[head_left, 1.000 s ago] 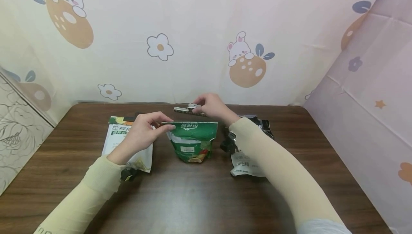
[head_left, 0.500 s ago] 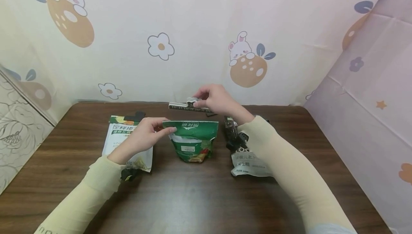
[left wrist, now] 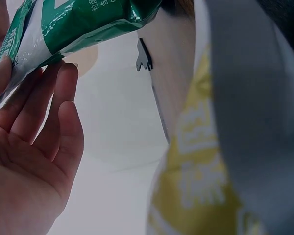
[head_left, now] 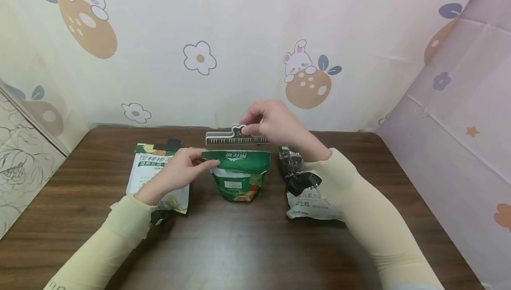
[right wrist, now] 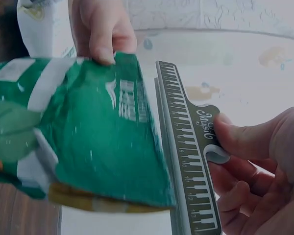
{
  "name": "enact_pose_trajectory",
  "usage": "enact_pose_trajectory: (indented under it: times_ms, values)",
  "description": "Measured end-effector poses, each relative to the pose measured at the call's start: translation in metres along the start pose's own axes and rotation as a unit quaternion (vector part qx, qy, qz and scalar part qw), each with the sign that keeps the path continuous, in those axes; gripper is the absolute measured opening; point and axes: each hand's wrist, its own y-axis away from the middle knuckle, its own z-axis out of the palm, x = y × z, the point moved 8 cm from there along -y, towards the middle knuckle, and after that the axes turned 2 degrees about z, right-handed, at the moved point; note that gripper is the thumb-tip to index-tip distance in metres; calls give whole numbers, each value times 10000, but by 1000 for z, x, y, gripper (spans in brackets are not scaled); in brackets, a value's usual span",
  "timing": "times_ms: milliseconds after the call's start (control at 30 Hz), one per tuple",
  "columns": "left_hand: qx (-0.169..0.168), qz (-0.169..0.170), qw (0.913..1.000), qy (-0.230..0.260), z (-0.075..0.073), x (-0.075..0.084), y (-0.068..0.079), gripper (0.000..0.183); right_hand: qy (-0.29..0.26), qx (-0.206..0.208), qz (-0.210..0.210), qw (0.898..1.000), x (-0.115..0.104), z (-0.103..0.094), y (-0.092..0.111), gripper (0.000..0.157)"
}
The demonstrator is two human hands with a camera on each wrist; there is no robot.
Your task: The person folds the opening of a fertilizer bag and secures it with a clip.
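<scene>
A green pouch (head_left: 239, 177) with a fruit picture stands mid-table, its top folded over into a flat edge. My left hand (head_left: 184, 169) pinches the left end of that edge between thumb and fingers; in the left wrist view the other fingers of this hand (left wrist: 36, 152) spread beneath the pouch. My right hand (head_left: 275, 120) pinches the handles of a long bag clip (head_left: 218, 138), printed with piano keys and the word Music. In the right wrist view the clip (right wrist: 185, 147) lies alongside the folded edge of the pouch (right wrist: 98, 137); whether they touch I cannot tell.
A white bag (head_left: 139, 179) with a black clip (head_left: 171, 144) at its top lies left. On the right is a black and grey bag (head_left: 311, 205), partly behind my right forearm. A small dark piece (left wrist: 144, 55) shows at the table edge in the left wrist view.
The right hand has raised the bag clip, then turned it so its printed face shows and brought it down close behind the pouch's edge. The left hand keeps its pinch.
</scene>
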Motion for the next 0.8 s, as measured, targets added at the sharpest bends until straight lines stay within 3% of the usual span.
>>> enact_pose_trajectory:
  times_ms: [233, 800]
  values:
    - [5, 25, 10000, 69, 1, 1, -1, 26, 155, -69, -243, 9996, -12, 8, 7, 7]
    - [0, -46, 9997, 259, 2, 1, -1, 27, 539, -197, -59, 9983, -9, 27, 13, 6]
